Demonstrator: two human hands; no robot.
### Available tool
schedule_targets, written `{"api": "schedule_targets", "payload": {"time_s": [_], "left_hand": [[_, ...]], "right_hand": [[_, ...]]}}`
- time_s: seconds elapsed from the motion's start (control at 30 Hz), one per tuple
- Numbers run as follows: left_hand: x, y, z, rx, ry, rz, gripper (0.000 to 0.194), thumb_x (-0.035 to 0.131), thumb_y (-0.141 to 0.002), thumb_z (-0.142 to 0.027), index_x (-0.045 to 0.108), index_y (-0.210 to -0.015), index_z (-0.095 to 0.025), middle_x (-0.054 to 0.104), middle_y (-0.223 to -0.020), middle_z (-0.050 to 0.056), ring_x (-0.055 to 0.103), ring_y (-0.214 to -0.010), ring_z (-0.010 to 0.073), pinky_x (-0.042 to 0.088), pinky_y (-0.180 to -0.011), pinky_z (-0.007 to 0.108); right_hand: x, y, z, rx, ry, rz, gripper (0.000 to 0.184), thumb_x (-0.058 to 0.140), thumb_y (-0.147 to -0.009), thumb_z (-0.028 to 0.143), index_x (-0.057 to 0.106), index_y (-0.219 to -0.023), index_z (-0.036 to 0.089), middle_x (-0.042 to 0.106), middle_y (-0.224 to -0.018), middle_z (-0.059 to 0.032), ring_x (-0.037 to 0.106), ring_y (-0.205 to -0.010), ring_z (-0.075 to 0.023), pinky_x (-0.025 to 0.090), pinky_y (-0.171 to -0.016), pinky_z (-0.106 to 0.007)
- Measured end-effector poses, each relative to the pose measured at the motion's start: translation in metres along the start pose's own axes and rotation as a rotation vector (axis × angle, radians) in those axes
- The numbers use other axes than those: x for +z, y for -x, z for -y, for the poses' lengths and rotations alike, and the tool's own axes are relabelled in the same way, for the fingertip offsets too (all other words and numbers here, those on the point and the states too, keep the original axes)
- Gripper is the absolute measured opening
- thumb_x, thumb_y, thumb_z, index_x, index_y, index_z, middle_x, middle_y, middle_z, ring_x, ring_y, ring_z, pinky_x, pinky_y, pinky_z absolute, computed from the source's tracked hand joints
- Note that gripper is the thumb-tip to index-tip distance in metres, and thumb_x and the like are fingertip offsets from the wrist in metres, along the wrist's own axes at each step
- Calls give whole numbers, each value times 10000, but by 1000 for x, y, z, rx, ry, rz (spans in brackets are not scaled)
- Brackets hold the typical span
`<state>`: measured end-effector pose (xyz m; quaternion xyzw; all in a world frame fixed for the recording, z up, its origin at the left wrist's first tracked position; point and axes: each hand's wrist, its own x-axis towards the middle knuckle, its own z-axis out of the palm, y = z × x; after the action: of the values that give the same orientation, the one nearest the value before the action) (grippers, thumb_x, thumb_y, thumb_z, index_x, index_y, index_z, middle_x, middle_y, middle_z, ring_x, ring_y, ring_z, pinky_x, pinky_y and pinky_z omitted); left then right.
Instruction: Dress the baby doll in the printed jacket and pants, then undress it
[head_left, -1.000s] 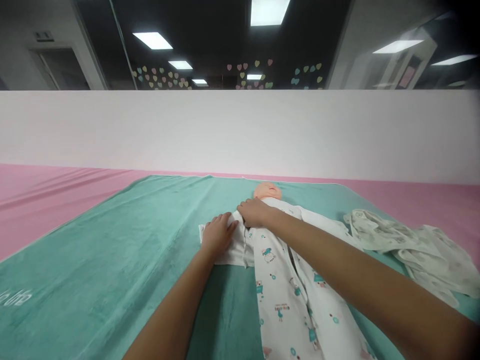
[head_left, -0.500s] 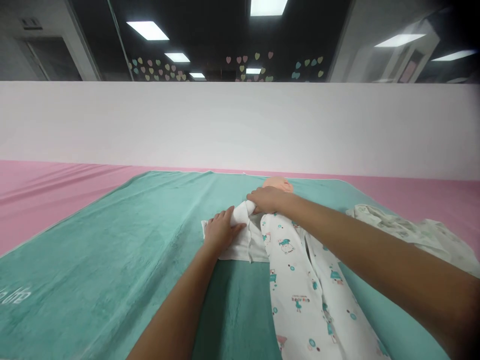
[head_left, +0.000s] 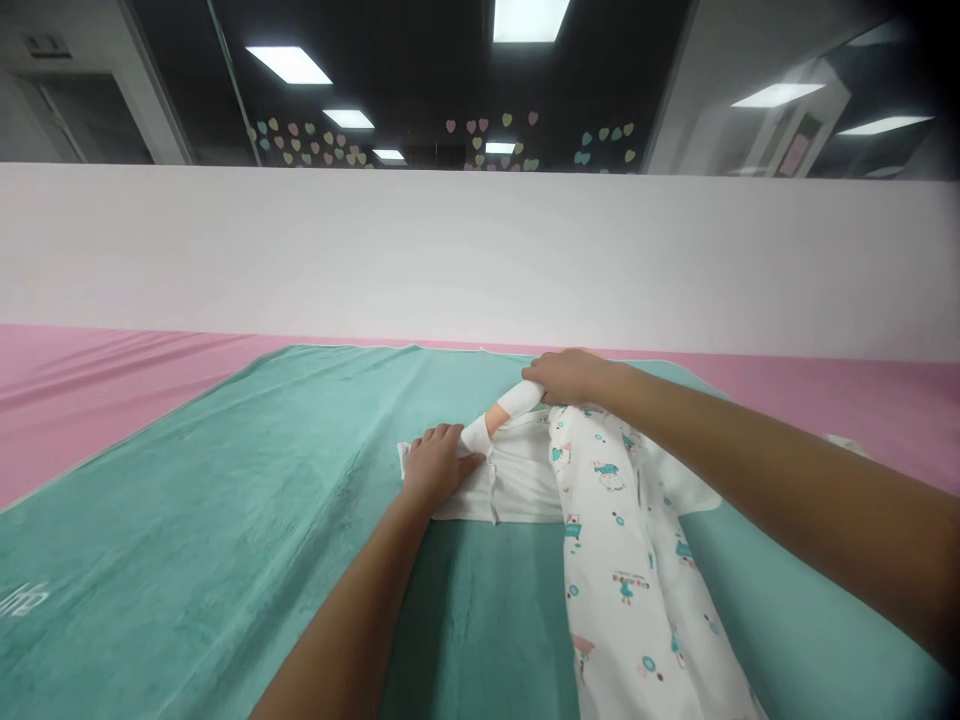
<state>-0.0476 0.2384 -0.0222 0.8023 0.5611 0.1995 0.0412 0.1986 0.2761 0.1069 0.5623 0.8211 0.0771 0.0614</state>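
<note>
A baby doll in a white sleepsuit [head_left: 622, 560] printed with small teal and pink figures lies on a teal towel [head_left: 225, 500]. My left hand [head_left: 435, 465] presses down on the spread white flap of the suit, fingers together. My right hand [head_left: 566, 375] is closed on the doll's sleeved arm [head_left: 510, 402], lifting it and rolling the doll toward the right. A bit of bare doll skin shows between the sleeve and the suit. The doll's head is hidden behind my right hand.
The teal towel covers a pink sheet [head_left: 90, 365] that runs to a white partition wall [head_left: 450, 250] behind. A scrap of pale cloth [head_left: 844, 442] shows at the right behind my forearm. Ceiling lights and heart stickers sit beyond the wall.
My right hand has lifted the doll's arm up and to the right, tipping the doll onto its side and hiding its head. My left hand has stayed on the white flap.
</note>
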Motion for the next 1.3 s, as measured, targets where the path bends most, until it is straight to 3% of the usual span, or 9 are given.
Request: {"api": "schedule_targets", "payload": {"time_s": [0.3,0.4,0.53,0.6,0.73,0.93,1.03,1.17,1.3], "left_hand": [[-1,-3,-3,-26,53,17,474,566,-754,-505,545,-1155,-253,551,-1222,78,466,-1120,289,329,-907,409],[-6,-2,-1,-99,304,-13,485,603,-733,-375,509,-1199,-276,570,-1221,41,508,-1101,259,367,-904,380],[-14,0,1,-254,801,-235,321,376,-865,-282,499,-1158,-234,616,-1141,41,585,-994,171,459,-782,279],[-15,0,1,-310,886,-314,307,316,-895,-328,513,-1100,-211,635,-1077,54,603,-941,165,475,-726,265],[-12,-4,2,-267,746,-262,275,379,-881,-400,565,-984,-225,666,-959,25,608,-878,172,453,-732,276],[-9,-6,1,-188,466,-161,282,353,-896,-406,585,-944,-254,672,-868,-4,596,-814,173,406,-670,262],[-8,-5,1,-120,345,-113,319,312,-910,-394,595,-891,-248,660,-804,3,579,-747,174,371,-620,258],[-7,-4,2,-89,327,-105,312,315,-907,-386,594,-892,-246,653,-784,6,568,-728,169,356,-608,251],[-8,-3,0,-91,318,-117,314,324,-898,-405,596,-889,-248,654,-794,5,568,-726,167,362,-611,245]], "right_hand": [[-10,10,-1,16,47,18,211,616,-679,228,565,-883,236,606,-826,-33,575,-695,-187,356,-578,-281],[-8,9,13,19,-15,21,184,617,-711,234,569,-888,223,619,-826,-34,584,-751,-184,361,-621,-275],[-2,3,44,-61,5,71,177,597,-745,254,581,-913,201,642,-844,-48,598,-768,-186,371,-640,-276],[3,-2,60,-118,40,98,199,592,-742,283,584,-924,202,652,-870,-59,609,-756,-197,383,-623,-282],[20,-16,83,-180,63,91,247,596,-725,324,574,-942,208,656,-920,-79,619,-795,-230,405,-633,-306],[41,-22,100,-185,69,1,245,567,-744,236,537,-981,180,640,-962,-100,603,-871,-258,402,-756,-377],[40,-4,105,-227,5,-83,256,544,-764,202,530,-1018,169,619,-1036,-104,571,-956,-255,391,-810,-369],[30,37,98,-353,-306,-195,263,509,-834,321,545,-1073,217,632,-1055,-58,569,-960,-218,406,-822,-327],[35,76,58,-116,-534,-365,364,450,-866,446,536,-1166,259,581,-1210,-41,506,-1116,-238,378,-935,-368]]}}
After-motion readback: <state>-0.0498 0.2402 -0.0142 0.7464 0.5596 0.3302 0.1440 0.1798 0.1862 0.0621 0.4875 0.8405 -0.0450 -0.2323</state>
